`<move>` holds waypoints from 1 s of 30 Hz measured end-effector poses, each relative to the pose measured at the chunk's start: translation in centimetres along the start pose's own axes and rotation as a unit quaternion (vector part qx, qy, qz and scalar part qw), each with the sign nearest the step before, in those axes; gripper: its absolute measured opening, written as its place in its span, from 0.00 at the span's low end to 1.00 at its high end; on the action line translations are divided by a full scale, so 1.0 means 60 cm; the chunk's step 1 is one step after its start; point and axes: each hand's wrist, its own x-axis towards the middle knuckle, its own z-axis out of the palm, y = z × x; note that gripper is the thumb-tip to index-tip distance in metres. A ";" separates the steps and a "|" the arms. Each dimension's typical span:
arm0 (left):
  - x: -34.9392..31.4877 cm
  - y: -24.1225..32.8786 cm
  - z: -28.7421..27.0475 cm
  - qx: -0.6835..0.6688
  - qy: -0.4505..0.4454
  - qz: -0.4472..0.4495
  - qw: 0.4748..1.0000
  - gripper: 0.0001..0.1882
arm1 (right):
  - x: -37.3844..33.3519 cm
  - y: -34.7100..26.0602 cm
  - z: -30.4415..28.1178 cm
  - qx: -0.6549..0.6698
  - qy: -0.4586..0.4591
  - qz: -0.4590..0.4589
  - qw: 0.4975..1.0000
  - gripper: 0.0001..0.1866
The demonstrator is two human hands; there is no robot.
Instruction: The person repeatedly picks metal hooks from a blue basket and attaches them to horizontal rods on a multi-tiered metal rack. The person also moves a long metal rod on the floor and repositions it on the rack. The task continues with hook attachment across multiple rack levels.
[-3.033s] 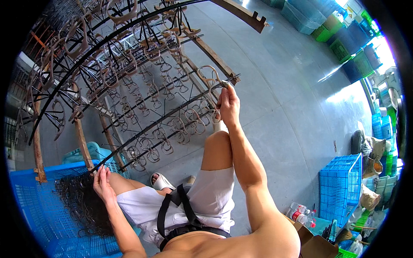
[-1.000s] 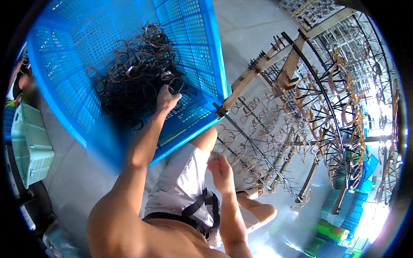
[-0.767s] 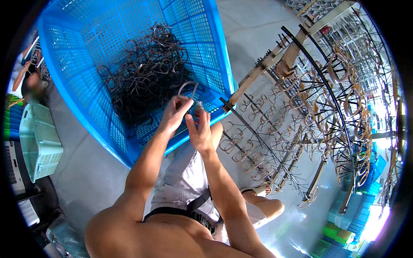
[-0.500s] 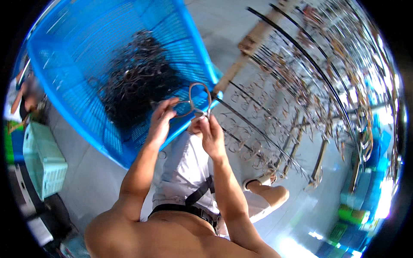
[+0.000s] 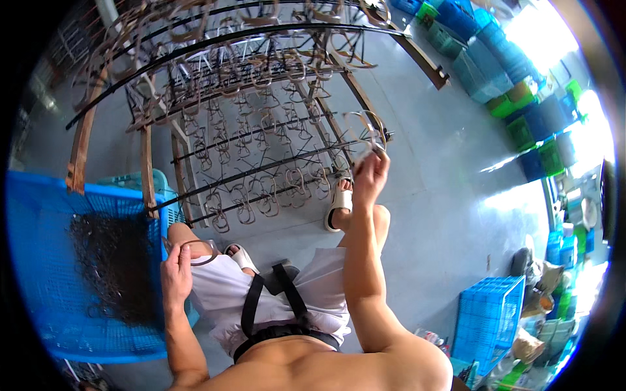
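Note:
My left hand [image 5: 176, 277] is closed on a thin brown eyeglass frame [image 5: 207, 253], held over my left thigh beside the blue basket. With my right arm stretched forward, my right hand [image 5: 373, 171] pinches another pale-brown eyeglass frame [image 5: 366, 124] at the right end of a black rod [image 5: 274, 166] of the rack. Whether that frame touches the rod I cannot tell. Many similar frames [image 5: 267, 195] hang in rows from the rack's rods. A dark tangled heap of thin frames [image 5: 117, 267] lies in the large blue basket [image 5: 39, 228] at my left.
Wooden posts [image 5: 88, 133] carry the rack's rods in front of me. A blue crate [image 5: 486, 319] stands at the lower right, near bags and boxes. Stacked blue and green bins [image 5: 482, 68] line the far right. My sandalled foot [image 5: 340, 202] rests below the rack.
My view has swung right, from the basket to the rack. My hands, close together before, are now far apart, with the right one reaching out to the rod's end.

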 end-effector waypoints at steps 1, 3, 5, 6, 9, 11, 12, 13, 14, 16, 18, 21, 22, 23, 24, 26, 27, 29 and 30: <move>0.002 -0.003 0.002 -0.006 0.000 0.015 1.000 0.17 | -0.005 0.021 0.001 -0.032 0.017 0.036 0.999 0.10; 0.002 -0.032 0.012 -0.032 0.002 0.018 0.999 0.17 | -0.008 0.045 0.014 -0.062 0.065 0.097 0.991 0.11; 0.001 -0.021 0.008 0.058 -0.020 0.043 0.997 0.17 | -0.010 0.052 0.025 -0.056 0.078 0.125 0.988 0.10; -0.002 -0.013 0.012 0.095 -0.018 0.084 0.992 0.16 | -0.007 0.058 0.025 -0.032 0.072 0.124 0.989 0.09; -0.008 -0.015 0.028 0.201 0.006 0.046 0.978 0.15 | -0.003 0.066 0.020 0.019 0.047 0.134 0.990 0.07; -0.006 -0.008 0.034 0.265 0.019 0.003 0.964 0.15 | -0.001 0.076 0.020 0.071 0.035 0.147 0.986 0.08; -0.002 -0.008 0.036 0.270 0.040 0.033 0.961 0.15 | 0.001 0.081 0.020 0.075 0.037 0.144 0.986 0.10; 0.002 -0.009 0.037 0.275 0.061 0.062 0.958 0.15 | 0.002 0.084 0.018 0.081 0.041 0.143 0.986 0.10; 0.004 -0.009 0.039 0.277 0.084 0.089 0.953 0.15 | 0.004 0.078 0.019 0.081 0.044 0.151 0.984 0.10; 0.013 -0.005 0.038 0.256 0.110 0.165 0.946 0.15 | 0.007 0.065 0.023 0.082 0.049 0.166 0.982 0.09; 0.021 -0.004 0.036 0.201 0.115 0.197 0.953 0.15 | 0.007 0.072 0.019 0.108 0.039 0.160 0.980 0.09; 0.024 -0.018 0.047 -0.042 0.094 0.038 0.994 0.15 | 0.004 0.077 0.018 0.134 0.034 0.152 0.979 0.08; 0.024 -0.025 0.047 -0.063 0.088 0.022 0.994 0.15 | 0.002 0.077 0.022 0.131 0.044 0.152 0.979 0.08; 0.024 -0.023 0.051 -0.093 0.094 0.026 0.991 0.16 | -0.001 0.076 0.025 0.127 0.053 0.151 0.979 0.08; 0.023 -0.025 0.052 -0.098 0.091 0.019 0.991 0.15 | -0.002 0.078 0.026 0.138 0.049 0.143 0.979 0.08; 0.022 -0.029 0.051 -0.109 0.086 0.003 0.990 0.15 | -0.001 0.085 0.028 0.162 0.039 0.129 0.978 0.09; 0.022 -0.029 0.051 -0.124 0.083 0.002 0.989 0.15 | 0.001 0.088 0.030 0.158 0.041 0.124 0.979 0.09; 0.021 -0.028 0.054 -0.153 0.076 0.000 0.985 0.14 | 0.000 0.082 0.032 0.147 0.046 0.148 0.977 0.09; 0.021 -0.025 0.056 -0.154 0.080 -0.008 0.985 0.13 | 0.001 0.075 0.035 0.142 0.048 0.160 0.976 0.09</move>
